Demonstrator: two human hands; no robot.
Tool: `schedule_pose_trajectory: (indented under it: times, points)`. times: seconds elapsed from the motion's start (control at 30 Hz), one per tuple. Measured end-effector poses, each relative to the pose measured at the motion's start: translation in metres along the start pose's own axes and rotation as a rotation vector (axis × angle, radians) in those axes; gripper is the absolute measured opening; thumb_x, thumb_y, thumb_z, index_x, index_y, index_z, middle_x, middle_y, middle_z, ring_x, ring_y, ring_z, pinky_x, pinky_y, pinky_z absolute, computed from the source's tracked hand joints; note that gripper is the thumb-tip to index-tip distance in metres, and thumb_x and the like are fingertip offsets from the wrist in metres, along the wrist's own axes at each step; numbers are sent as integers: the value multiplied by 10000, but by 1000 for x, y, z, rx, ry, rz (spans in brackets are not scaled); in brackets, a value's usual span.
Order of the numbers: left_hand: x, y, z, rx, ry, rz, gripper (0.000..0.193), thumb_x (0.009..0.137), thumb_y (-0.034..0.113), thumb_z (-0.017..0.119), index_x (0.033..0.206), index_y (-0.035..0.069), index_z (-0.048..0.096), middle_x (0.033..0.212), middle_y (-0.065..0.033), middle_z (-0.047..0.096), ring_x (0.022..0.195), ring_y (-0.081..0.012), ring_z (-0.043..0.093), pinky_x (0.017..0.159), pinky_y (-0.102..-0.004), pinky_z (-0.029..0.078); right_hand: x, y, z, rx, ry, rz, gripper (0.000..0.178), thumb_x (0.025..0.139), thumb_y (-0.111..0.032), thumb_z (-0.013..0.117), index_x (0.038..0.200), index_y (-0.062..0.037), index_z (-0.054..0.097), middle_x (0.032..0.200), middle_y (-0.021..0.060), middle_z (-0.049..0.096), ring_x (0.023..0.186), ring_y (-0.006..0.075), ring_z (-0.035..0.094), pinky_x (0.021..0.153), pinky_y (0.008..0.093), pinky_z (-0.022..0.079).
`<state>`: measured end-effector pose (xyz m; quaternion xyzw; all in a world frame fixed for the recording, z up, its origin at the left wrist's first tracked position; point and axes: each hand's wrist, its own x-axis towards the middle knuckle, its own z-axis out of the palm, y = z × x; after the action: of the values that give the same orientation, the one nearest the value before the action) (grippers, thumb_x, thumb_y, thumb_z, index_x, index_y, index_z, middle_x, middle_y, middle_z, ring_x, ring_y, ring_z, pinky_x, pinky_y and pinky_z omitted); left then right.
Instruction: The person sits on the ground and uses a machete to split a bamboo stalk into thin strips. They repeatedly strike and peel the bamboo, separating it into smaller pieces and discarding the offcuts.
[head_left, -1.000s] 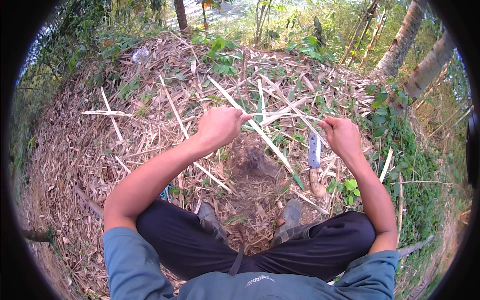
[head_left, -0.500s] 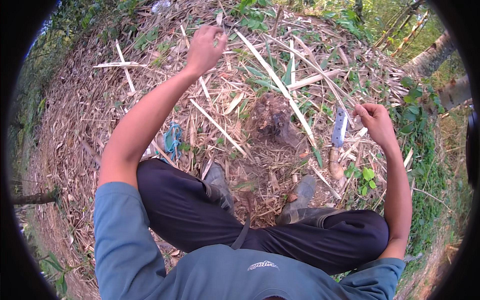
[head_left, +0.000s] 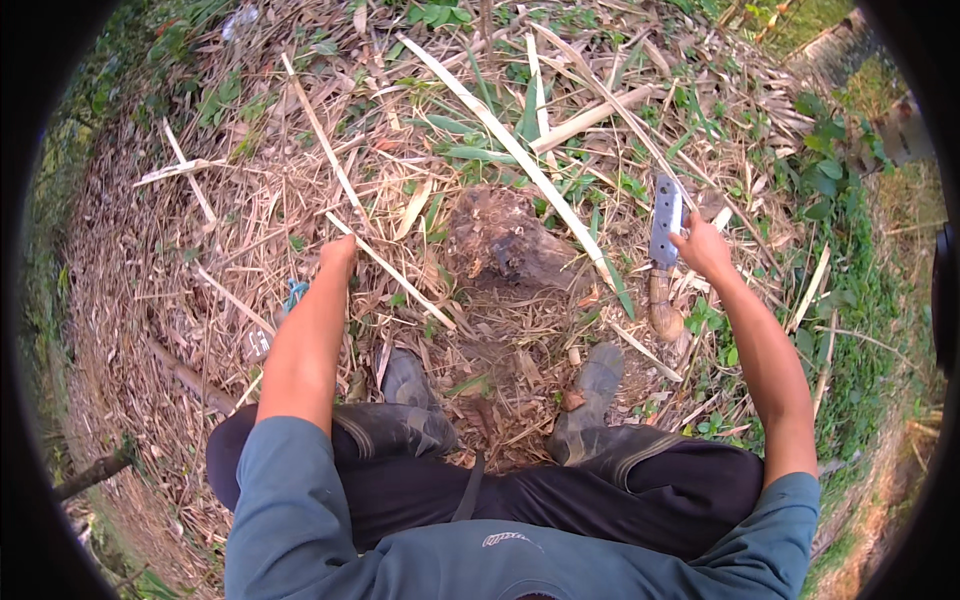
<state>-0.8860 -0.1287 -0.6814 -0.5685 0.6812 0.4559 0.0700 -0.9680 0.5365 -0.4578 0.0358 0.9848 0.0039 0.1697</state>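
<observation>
My left hand (head_left: 338,254) is low over the litter, at the upper part of a thin pale bamboo strip (head_left: 395,272). Its fingers point away beneath the back of the hand, so their grip is hidden. On the right, my right hand (head_left: 702,247) is closed at the near end of a long, narrow split bamboo strip (head_left: 622,112). Just left of that hand is a broad-bladed knife (head_left: 664,225), its wooden handle toward me. Between my hands sits a rough, dark-topped stump (head_left: 505,235).
A wide pale bamboo strip (head_left: 500,135) slants past the stump. Two crossed pieces (head_left: 185,170) lie far left. Blue cord (head_left: 295,293) shows beside my left forearm. My boots (head_left: 590,395) stand near the stump. Green plants (head_left: 850,320) edge the right side.
My left hand has come down and back from the far litter to the thin strip near the stump. My right hand stays by the knife. The view has shifted, and my left knee has swung outward.
</observation>
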Motion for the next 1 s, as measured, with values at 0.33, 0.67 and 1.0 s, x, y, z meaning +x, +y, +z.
schedule_pose_trajectory:
  times: [0.33,0.67,1.0]
  points:
    - [-3,10,-24,201,323,72,431,764,328,850,1065,30,771,1085,-165,756,1008,-311,719,904,-420,542,-24,38,129,154,-196,1,714,751,-505,862,1123,26,563,1037,250,694,999,410,678,863,471,529]
    - [-55,50,0,21,405,29,514,799,404,745,1058,-39,739,1114,-250,724,1075,-396,690,961,-439,518,-25,57,133,373,-285,208,627,715,-358,801,1145,64,629,1047,274,710,1037,396,688,894,431,536]
    - [-247,232,-85,-1056,-88,786,535,1059,464,462,766,42,612,671,9,452,627,-93,383,588,-292,310,-62,37,12,1044,-81,413,290,885,-324,687,852,-39,641,644,71,559,504,194,537,505,343,472]
